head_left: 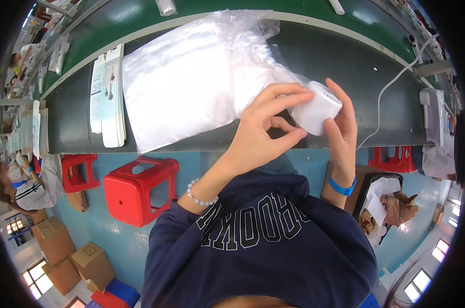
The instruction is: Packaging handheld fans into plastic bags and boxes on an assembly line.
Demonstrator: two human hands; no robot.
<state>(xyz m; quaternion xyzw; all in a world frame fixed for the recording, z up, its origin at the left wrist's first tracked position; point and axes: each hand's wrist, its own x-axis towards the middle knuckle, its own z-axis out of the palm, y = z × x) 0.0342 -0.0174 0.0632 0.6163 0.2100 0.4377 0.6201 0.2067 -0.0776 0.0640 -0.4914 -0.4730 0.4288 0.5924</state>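
Both hands are at the white rounded piece (317, 110), which is held up over the near edge of the dark desk (345, 61), right of the middle. The left hand (255, 120) is closed on it from the left: 2 fingers lie along its far left side, another finger is bent, and the thumb reaches its near left edge. The right hand (343, 120) grips it from the right, a finger behind its far right side and the thumb against its near right side. Small dark print shows on its far face.

Just left of the hands, a large clear plastic bag (178, 87) of white contents lies across the desk, its crumpled end to the far right. Further left, printed cartons (113, 97) in white and pale teal lie side by side near the bag. On the right, a pale cable (380, 97) runs in a curve over the desk to its near edge. Beyond the desk is a green surface (314, 7).

The left wrist wears a beaded bracelet (202, 194), the right a blue band (342, 187). On the blue floor (201, 172), a red stool (122, 197) stands to the left, and a box (363, 200) with crumpled paper to the right. At the far left, a co-worker (35, 190) sits in pale clothing.
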